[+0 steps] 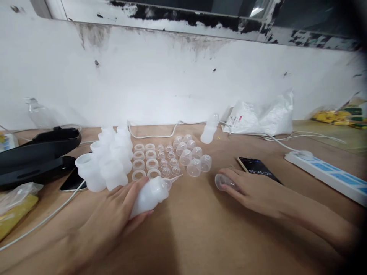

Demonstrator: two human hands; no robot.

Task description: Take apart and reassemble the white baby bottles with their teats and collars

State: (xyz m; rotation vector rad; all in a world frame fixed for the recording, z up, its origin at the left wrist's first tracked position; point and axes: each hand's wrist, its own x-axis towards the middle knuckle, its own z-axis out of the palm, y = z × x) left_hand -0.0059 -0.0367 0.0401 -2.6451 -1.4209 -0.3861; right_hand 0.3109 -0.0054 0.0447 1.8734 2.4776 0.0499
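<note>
My left hand [126, 206] is wrapped round a white bottle [149, 194], tilted to the right, with a collar and a clear, long-tipped nipple at its top. My right hand [243, 187] grips a clear cap [222, 181] low over the table, its open rim facing left. Behind my left hand stand several open white bottles [94, 173]. Rows of white rings [138, 164], clear nipples [163, 163] and clear domed caps [194, 167] lie between the hands, farther back. A capped bottle [209, 130] stands upright near the wall.
A phone with a timer [255, 166] lies behind my right hand, a power strip [329, 173] at the right. A white plastic bag [260, 116] rests by the wall. On the left are a black case [40, 149], another phone [73, 181], a cable and a yellow packet [17, 210].
</note>
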